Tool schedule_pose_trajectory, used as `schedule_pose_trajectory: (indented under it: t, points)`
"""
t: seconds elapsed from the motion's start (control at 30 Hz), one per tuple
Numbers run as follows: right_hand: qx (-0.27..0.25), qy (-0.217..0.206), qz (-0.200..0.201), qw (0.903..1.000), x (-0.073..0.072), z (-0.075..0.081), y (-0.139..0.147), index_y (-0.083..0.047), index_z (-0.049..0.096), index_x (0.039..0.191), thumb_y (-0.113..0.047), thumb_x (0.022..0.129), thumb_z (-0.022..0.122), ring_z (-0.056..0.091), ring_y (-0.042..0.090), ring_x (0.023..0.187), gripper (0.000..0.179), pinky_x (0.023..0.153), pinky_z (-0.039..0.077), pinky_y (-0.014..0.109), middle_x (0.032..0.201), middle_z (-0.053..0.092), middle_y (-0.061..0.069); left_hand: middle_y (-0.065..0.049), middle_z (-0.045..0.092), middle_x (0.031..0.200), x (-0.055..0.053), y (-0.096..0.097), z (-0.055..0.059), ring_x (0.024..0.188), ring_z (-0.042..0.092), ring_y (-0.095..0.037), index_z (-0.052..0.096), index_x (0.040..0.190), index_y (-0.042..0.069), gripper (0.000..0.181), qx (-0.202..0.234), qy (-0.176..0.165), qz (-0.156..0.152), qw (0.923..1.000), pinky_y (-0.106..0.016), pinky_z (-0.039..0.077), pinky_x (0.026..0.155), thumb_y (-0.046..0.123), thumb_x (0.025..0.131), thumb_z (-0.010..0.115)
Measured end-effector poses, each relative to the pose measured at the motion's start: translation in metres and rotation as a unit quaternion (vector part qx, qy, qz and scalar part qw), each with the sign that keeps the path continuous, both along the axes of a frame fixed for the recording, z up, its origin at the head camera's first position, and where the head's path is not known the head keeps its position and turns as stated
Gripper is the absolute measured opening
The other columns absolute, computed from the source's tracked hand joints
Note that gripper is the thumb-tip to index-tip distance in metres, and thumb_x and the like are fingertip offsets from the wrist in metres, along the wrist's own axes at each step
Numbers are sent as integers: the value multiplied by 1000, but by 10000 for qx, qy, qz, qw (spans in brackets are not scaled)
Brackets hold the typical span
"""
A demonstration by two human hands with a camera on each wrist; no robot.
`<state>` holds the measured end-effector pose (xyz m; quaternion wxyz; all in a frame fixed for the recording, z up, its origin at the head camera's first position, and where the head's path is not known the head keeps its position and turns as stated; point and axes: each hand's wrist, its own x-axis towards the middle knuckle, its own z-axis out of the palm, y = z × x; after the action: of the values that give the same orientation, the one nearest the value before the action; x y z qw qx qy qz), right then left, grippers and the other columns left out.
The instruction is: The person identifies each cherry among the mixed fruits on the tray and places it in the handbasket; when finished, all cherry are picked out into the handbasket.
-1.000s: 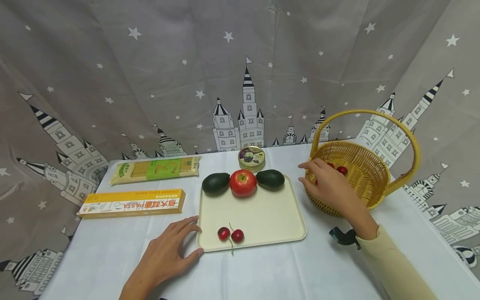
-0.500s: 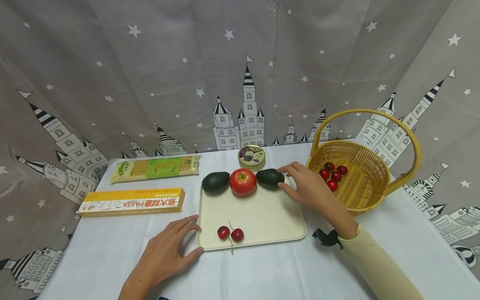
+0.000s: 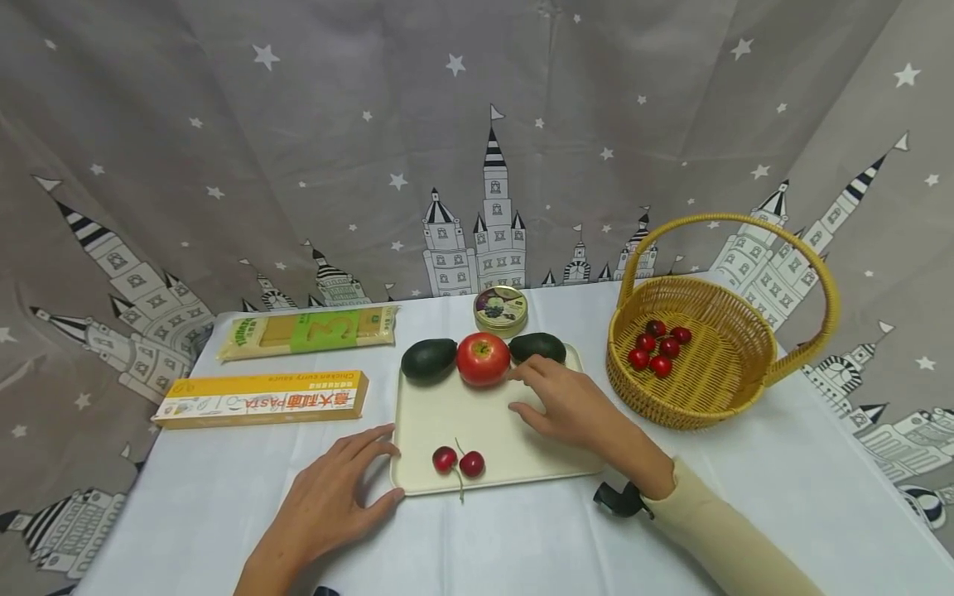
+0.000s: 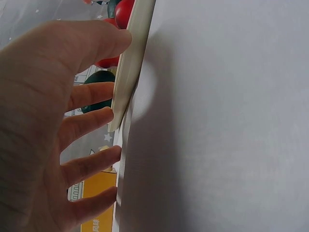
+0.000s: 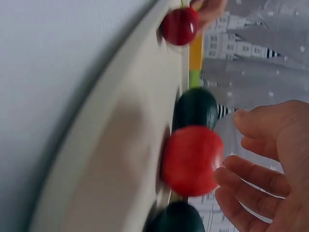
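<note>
My left hand (image 3: 328, 497), spread, touches the tray (image 3: 447, 418); my right hand (image 3: 564, 403), fingers parted, hovers above. Only the head view shows the basket (image 3: 711, 364).

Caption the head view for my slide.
Right hand above a tray of fruit, left hand at its edge, wicker basket alongside.

Grey backdrop (image 3: 298, 157), seemingly fabric, with white stars (image 3: 266, 56) and castles (image 3: 497, 232) behind a white-covered table (image 3: 812, 463).

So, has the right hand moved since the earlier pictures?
Yes. In the head view, the right hand has moved left, away from the wicker basket, to above the tray.
</note>
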<state>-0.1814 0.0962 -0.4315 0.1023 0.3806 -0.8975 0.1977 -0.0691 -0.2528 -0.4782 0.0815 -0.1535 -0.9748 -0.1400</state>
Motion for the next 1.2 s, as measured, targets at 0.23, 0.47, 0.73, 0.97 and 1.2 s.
schedule_pose_trajectory:
  t: [0.23,0.47,0.73,0.97,1.2]
  points:
    - [124,-198,418,9989,17,-5,-14,-14,71,132,-28,98,81,70,18,111,39,90,63,37,124,69,3,7,61,154,1,-1,-1,135,61,-23,70,120,31,44,18,-18,9,10000,-51,58,98,51,84,87]
    - [149,-316,928,9951,25,-16,-25,-14,72,130,-24,97,81,67,16,103,36,85,61,31,117,70,3,6,62,152,1,0,-1,134,62,-23,71,120,30,44,42,-9,7,10000,-52,57,99,50,84,88]
    - [242,-807,1002,9914,35,-24,-33,-18,72,133,-24,98,79,66,12,103,36,86,59,28,120,69,-1,6,62,153,0,0,1,134,62,-24,71,120,30,44,83,-7,-2,10000,-53,57,98,50,84,88]
    - [461,-999,1084,9880,44,-28,-40,-20,74,130,-26,100,79,65,7,103,31,87,57,22,119,67,-4,6,62,153,0,0,1,135,61,-24,71,120,30,45,100,-18,-5,9999,-53,57,99,50,84,88]
    - [533,-1045,1121,9867,46,-32,-42,-22,75,127,-23,99,80,65,6,103,28,89,56,21,118,66,-4,6,62,152,0,0,2,135,62,-24,71,120,30,44,85,5,1,10000,-53,57,99,49,84,88]
